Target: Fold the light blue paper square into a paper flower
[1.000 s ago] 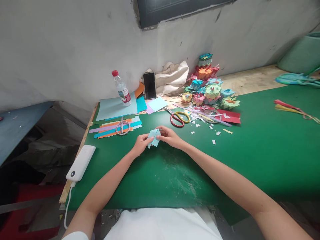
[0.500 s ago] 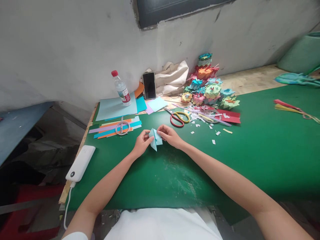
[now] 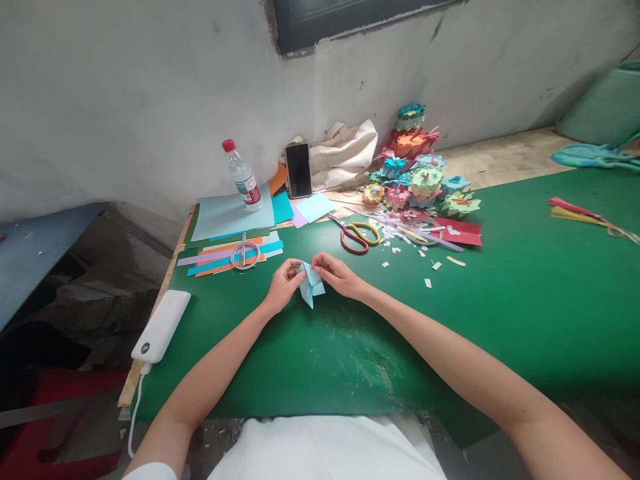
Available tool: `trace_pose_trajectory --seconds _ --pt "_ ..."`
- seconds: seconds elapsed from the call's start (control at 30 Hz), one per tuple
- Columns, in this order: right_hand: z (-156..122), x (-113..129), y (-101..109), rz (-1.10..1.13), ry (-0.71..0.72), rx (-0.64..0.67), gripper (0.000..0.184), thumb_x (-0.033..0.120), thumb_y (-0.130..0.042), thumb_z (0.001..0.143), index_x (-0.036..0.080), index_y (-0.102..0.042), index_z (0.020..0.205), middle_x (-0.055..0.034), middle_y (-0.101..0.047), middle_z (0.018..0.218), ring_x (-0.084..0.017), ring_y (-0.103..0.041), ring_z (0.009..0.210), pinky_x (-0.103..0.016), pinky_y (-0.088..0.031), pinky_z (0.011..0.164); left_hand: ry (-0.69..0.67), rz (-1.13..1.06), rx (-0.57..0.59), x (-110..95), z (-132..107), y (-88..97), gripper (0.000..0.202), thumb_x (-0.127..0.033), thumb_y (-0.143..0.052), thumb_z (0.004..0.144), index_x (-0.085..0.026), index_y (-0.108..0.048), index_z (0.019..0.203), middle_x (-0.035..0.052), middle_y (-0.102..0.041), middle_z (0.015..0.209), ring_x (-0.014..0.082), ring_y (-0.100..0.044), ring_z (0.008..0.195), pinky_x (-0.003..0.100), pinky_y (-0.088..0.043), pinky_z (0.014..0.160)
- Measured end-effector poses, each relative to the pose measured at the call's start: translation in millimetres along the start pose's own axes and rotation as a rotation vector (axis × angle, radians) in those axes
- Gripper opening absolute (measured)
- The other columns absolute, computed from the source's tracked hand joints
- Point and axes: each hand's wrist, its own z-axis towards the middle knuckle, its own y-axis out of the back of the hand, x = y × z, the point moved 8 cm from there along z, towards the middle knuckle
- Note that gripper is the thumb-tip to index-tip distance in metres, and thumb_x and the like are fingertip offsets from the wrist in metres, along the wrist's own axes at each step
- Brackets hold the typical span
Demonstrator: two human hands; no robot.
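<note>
A small folded piece of light blue paper point(image 3: 311, 285) is held just above the green table mat point(image 3: 525, 300), in front of me. My left hand point(image 3: 283, 285) pinches its left side. My right hand point(image 3: 338, 274) pinches its upper right part. Both hands have their fingers closed on the paper, whose lower point hangs toward the mat.
Red and yellow scissors point(image 3: 357, 235) lie behind my right hand, beside paper scraps and a pile of coloured paper flowers point(image 3: 420, 180). Coloured paper strips point(image 3: 227, 256), sheets, a water bottle point(image 3: 242, 175) and a phone point(image 3: 299, 171) stand at the back left. A white power bank point(image 3: 161, 325) lies at the left edge.
The folded paper has been turned in my fingers, so its point now hangs downward. Both hands have stayed in nearly the same place and shifted their grip.
</note>
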Motion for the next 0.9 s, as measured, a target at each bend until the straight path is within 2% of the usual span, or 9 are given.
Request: trace_pose_trajectory --seconds 0.23,0.37,0.5,0.57,0.7,0.9 --pt "0.4 -2.8 -4.6 -0.06 -0.01 0.03 0.035 0.055 -0.051 0.089 0.021 -0.046 0.094 0.0034 -0.051 0.07 -0.011 -0.043 0.063 -0.024 -0.035 0.059 -0.08 0.106 -0.028 -5.1 -1.6 3.4 0.025 -0.039 -0.067 0.083 -0.015 -0.061 0.084 -0.0022 -0.058 0.074 0.0094 -0.054 0.068 0.021 -0.045 0.064" --pt "-0.3 -5.1 -3.2 -0.072 -0.054 0.017 0.036 0.057 -0.051 0.089 0.021 -0.048 0.091 0.0032 -0.053 0.068 -0.011 -0.048 0.061 -0.024 -0.038 0.058 -0.076 0.17 -0.078 0.5 -1.1 8.0 0.026 -0.036 -0.059 0.093 -0.012 -0.061 0.102 0.004 -0.064 0.095 0.013 -0.062 0.082 0.03 -0.055 0.075" --pt "-1.6 -3.0 -3.3 -0.079 -0.078 0.032 0.045 0.061 -0.042 0.091 0.019 -0.054 0.084 0.0014 -0.054 0.065 -0.011 -0.051 0.06 -0.024 -0.04 0.059 -0.062 0.197 -0.137 6.0 -1.2 12.8 0.032 -0.037 -0.057 0.094 -0.013 -0.059 0.115 0.0078 -0.063 0.111 0.0173 -0.063 0.096 0.037 -0.056 0.084" --pt "-1.6 -3.3 -2.4 -0.089 -0.089 0.021 0.045 0.061 -0.044 0.09 0.018 -0.056 0.084 0.0012 -0.055 0.066 -0.011 -0.051 0.061 -0.024 -0.04 0.059 -0.067 0.193 -0.165 6.0 -1.8 14.4 0.03 -0.037 -0.057 0.094 -0.013 -0.06 0.113 0.0071 -0.064 0.108 0.0163 -0.063 0.093 0.036 -0.056 0.082" --pt "-0.6 -8.0 -2.5 -0.119 -0.116 0.016 0.04 0.057 -0.052 0.087 0.018 -0.057 0.077 0.0008 -0.058 0.065 -0.011 -0.051 0.061 -0.024 -0.039 0.059 -0.101 0.151 -0.207 0.1 -3.2 15.4 0.023 -0.037 -0.061 0.089 -0.015 -0.062 0.095 0.0029 -0.065 0.089 0.0131 -0.062 0.08 0.025 -0.052 0.072" --pt "0.9 -12.6 -5.1 -0.111 -0.14 0.042 0.043 0.057 -0.047 0.089 0.018 -0.059 0.074 -0.002 -0.063 0.068 -0.013 -0.054 0.065 -0.026 -0.042 0.064 -0.132 0.1 -0.277 -8.1 -7.6 17.4 0.034 -0.04 -0.059 0.086 -0.021 -0.049 0.113 -0.0003 -0.064 0.08 0.0106 -0.058 0.065 0.02 -0.044 0.058"
